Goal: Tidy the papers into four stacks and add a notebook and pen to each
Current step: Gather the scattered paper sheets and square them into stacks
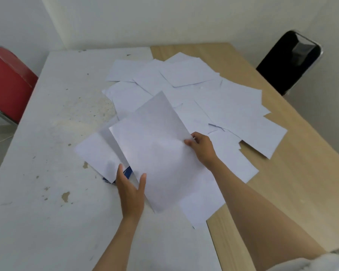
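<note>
— Table [53, 133] is littered: papers [219, 98] strewn loose, no stacks yet?

— None. Right hand [201, 147] pinches a lifted sheet [155, 149]; left hand [130, 190], open-fingered, steadies its edge, probably squaring it.

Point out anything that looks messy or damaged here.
The papers lie scattered and overlapping at all angles, not stacked. The white table has chipped, stained patches. Something blue pokes out from under a sheet.

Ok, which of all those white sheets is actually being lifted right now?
The big sheet nearest the camera, tilted up off the pile: the right hand pinches its right edge and the left hand supports its lower edge. The other sheets lie flat.
</note>
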